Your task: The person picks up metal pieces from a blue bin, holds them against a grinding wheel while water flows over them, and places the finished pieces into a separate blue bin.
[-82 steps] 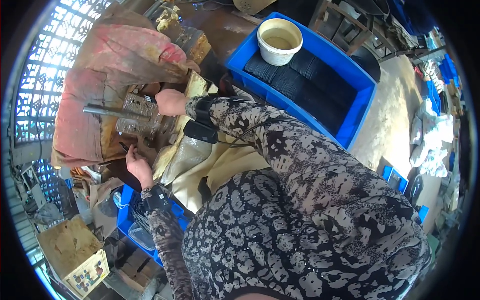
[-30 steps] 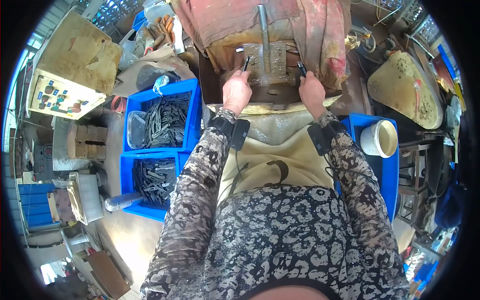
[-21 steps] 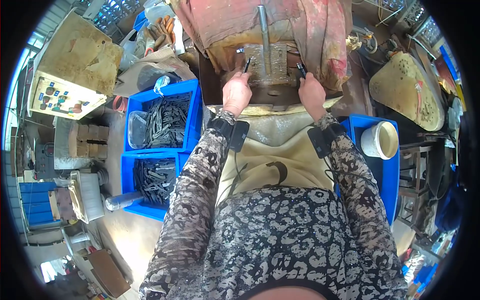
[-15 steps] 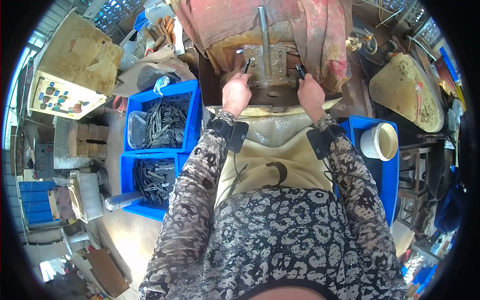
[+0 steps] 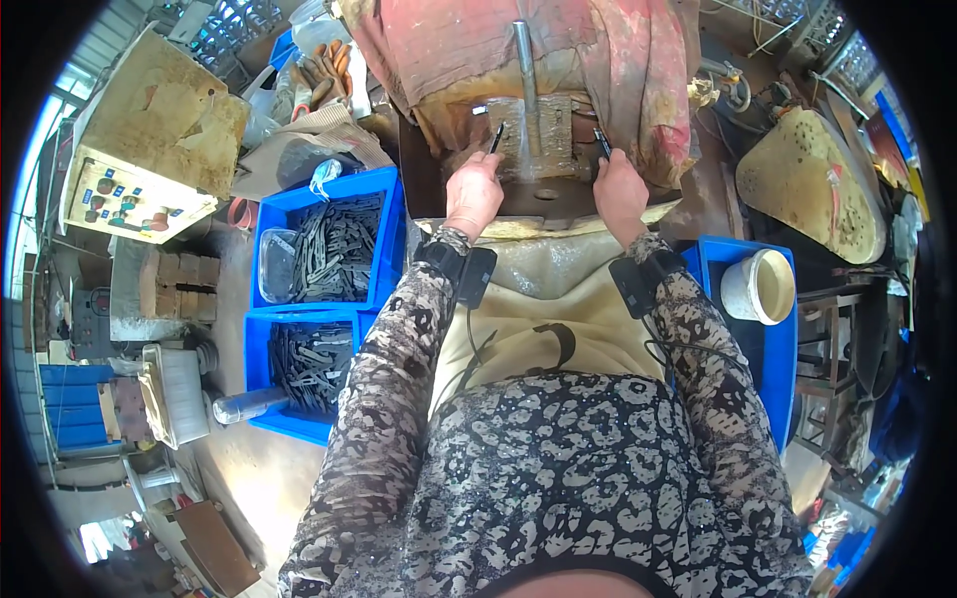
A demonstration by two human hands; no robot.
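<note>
My left hand is closed around a thin, dark, strip-like piece that points up and away from me. My right hand grips a similar slim dark piece. Both pieces are held apart, on either side of a rough, wet brown block. A metal pipe comes down over that block, and a whitish streak like water shows beside its lower end. Below lies a dark basin with a round hole. The lower ends of both pieces are hidden in my fingers.
Stained red cloth hangs behind the block. At my left stand two blue bins of dark strips, a clear plastic tub and a bottle. A white bucket sits in a blue bin at my right.
Both hands keep their grip and have hardly moved; my left hand sits slightly further right. The splashing over the block has narrowed to a streak. The surroundings at the left have shifted a little.
</note>
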